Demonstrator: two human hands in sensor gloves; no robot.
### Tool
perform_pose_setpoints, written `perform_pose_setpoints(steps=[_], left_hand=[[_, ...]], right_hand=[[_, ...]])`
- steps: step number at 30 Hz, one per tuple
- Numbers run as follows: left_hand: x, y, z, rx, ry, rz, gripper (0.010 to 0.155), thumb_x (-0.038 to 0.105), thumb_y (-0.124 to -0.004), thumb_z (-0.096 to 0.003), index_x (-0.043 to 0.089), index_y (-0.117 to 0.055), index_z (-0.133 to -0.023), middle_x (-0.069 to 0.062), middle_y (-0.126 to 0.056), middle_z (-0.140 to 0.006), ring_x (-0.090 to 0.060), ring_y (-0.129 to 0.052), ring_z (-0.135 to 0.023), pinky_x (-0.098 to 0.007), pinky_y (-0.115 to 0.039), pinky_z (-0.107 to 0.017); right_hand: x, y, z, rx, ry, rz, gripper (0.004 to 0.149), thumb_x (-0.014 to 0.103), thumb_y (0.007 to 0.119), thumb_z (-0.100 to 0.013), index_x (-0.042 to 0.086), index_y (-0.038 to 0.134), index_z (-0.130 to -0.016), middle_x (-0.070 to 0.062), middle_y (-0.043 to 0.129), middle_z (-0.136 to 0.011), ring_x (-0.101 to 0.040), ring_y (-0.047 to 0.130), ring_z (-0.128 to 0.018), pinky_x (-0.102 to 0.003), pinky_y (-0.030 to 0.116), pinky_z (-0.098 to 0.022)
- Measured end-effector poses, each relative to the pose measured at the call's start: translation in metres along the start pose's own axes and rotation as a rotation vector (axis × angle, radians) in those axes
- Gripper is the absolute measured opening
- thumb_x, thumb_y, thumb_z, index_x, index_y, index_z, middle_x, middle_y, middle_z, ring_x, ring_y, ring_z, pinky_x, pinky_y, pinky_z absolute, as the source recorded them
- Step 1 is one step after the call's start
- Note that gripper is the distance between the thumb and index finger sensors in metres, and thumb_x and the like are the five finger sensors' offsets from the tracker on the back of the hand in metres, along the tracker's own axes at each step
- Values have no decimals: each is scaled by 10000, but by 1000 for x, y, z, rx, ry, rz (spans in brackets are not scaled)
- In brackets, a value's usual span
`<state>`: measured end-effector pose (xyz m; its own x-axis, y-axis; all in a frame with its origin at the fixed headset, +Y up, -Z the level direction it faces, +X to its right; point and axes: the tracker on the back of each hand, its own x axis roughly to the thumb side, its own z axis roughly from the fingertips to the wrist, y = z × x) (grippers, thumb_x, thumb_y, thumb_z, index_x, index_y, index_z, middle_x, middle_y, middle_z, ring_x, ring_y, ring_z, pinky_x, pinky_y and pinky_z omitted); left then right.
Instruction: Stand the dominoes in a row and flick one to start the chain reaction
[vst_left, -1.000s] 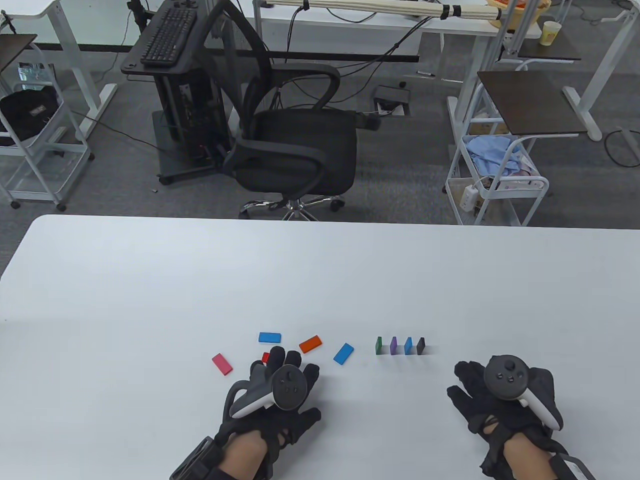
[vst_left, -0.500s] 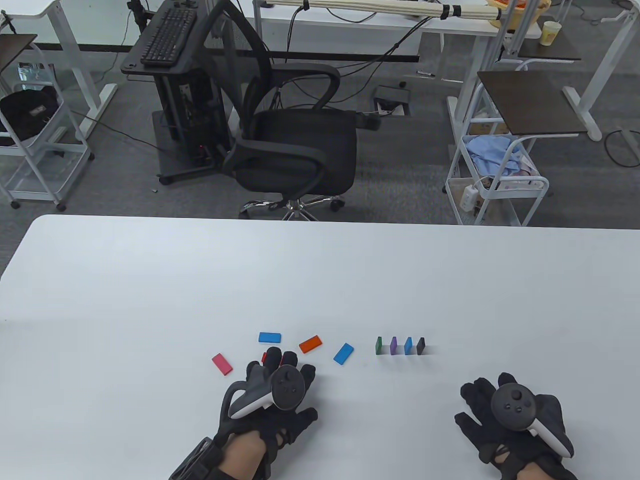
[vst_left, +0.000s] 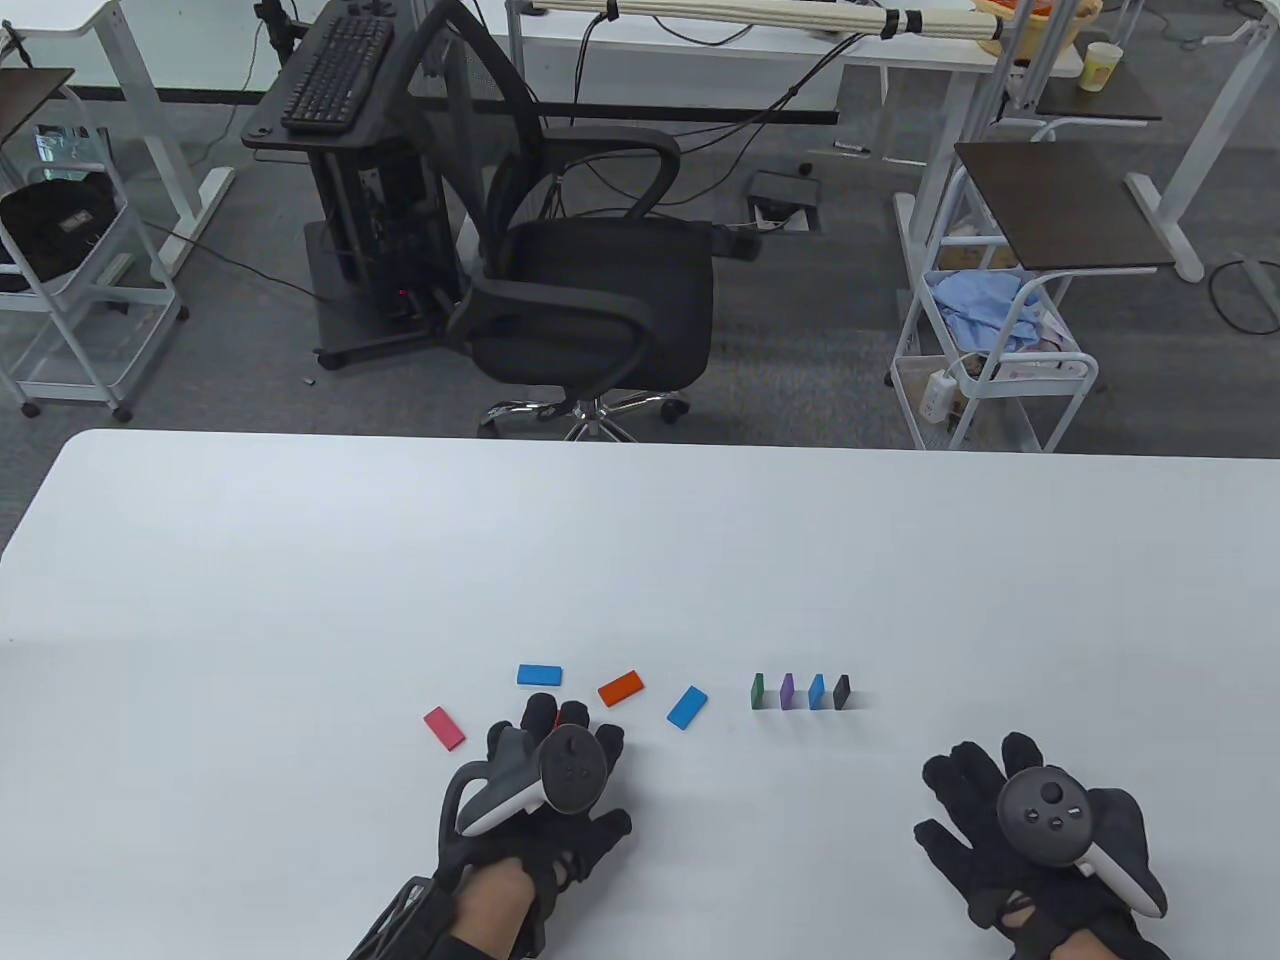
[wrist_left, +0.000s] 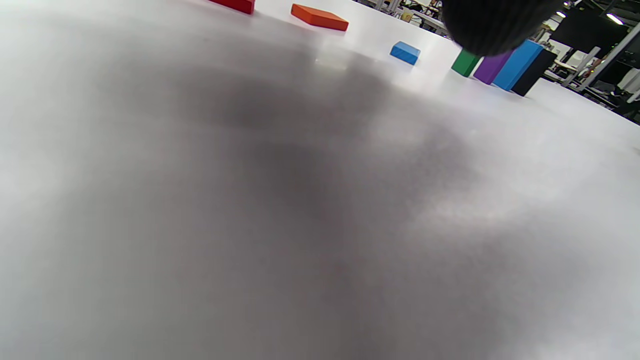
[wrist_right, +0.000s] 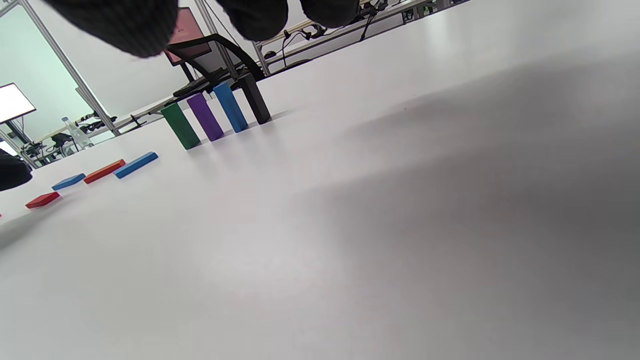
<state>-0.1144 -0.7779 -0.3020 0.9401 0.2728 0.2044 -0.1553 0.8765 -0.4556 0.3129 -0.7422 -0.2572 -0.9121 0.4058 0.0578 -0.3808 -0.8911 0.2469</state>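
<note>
I am partway through the standing step: four small upright blocks, green (vst_left: 759, 690), purple (vst_left: 787, 690), blue (vst_left: 817, 690) and black (vst_left: 842, 690), form a short row on the white table (vst_left: 300, 560). My left hand (vst_left: 545, 790) sits over the flat red domino (wrist_left: 235, 4), fingertips at it; I cannot tell whether that grip has closed on it. My right hand (vst_left: 1030, 830) rests spread and empty. Next, I judge, that piece needs pinching by its edges and setting just left of the green one, evenly spaced.
</note>
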Motion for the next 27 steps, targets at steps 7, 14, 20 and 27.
perform_pose_setpoints(steps=[7,14,20,27], left_hand=[[-1,11,0,-16,35,28,840,591,-697,-451,335,-167,-1050,-70,9,-1141,-358,139,-1001,-682,4,-665],[20,35,-17,-1,76,-54,870,580,-745,-437,335,-174,-1045,-46,-43,-1155,-360,114,-1014,-683,-1,-669],[52,53,-44,7,83,-157,870,571,-783,-424,332,-226,-1048,-8,-141,-1180,-363,55,-1044,-692,-4,-667],[71,55,-77,-21,97,-226,827,538,-814,-419,321,-321,-1046,30,-266,-1189,-357,-14,-1071,-695,-17,-670]], right_hand=[[6,-1,2,-4,-38,-3,644,553,656,-518,273,407,-1041,-115,259,-1169,-439,-68,-967,-645,-11,-678],[6,1,1,13,-60,-19,643,554,654,-520,275,404,-1043,-117,252,-1170,-440,-75,-966,-646,-12,-677],[6,1,2,22,-70,-30,642,554,653,-522,274,404,-1043,-121,251,-1169,-443,-78,-965,-647,-10,-677],[5,2,1,33,-81,-38,643,555,652,-522,273,402,-1044,-122,254,-1168,-445,-73,-966,-648,-6,-679]])
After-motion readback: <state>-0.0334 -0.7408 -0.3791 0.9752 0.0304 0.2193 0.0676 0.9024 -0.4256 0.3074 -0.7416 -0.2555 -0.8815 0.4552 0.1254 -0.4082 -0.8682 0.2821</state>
